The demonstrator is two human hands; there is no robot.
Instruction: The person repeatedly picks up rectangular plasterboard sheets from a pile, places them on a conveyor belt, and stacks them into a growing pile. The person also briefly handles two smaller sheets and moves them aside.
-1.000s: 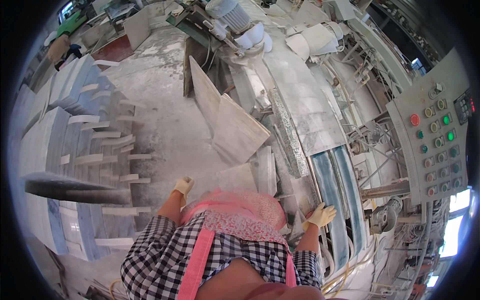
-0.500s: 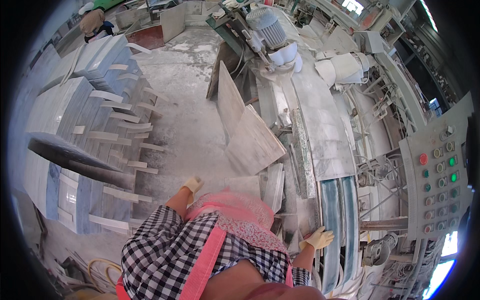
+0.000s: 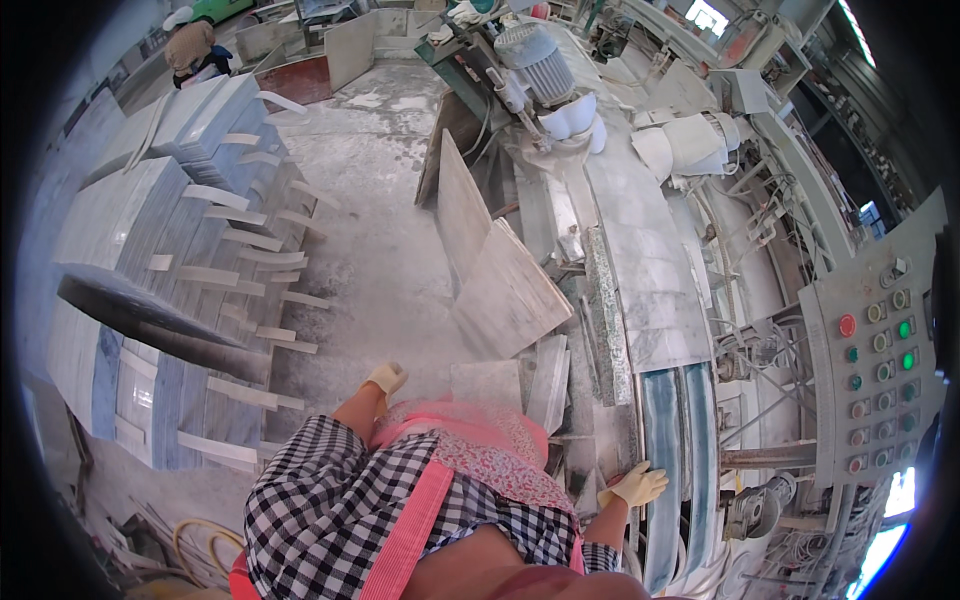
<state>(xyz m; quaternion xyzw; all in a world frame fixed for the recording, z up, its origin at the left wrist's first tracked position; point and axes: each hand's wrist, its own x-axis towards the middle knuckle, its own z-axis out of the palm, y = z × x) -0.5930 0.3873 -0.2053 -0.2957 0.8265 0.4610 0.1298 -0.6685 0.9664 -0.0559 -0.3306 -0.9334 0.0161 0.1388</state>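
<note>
My right hand (image 3: 638, 486), in a pale glove, rests with fingers stretched out at the left edge of the machine's blue-green belt (image 3: 661, 440). Nothing is in its grasp. A row of wet-looking, pale stone slabs (image 3: 660, 300) lies on the machine bed, its near end just beyond the bare belt. My left hand (image 3: 387, 378), gloved too, hangs over the floor beside my pink apron (image 3: 480, 430). Its fingers look loosely extended, and I see nothing held. Two larger stone slabs (image 3: 515, 290) lean at an angle beside the machine, ahead of me.
Stacks of grey slabs (image 3: 120, 220) with protruding pale strips stand at left. A control panel (image 3: 875, 350) with coloured buttons is at right. Farther along the machine are a motor (image 3: 535, 65) and a white-wrapped motor (image 3: 690, 142). Another person (image 3: 190, 48) is at far left.
The row of slabs on the machine has shifted slightly nearer to me along the belt. My hands have kept nearly the same places; the view has tilted a little.
</note>
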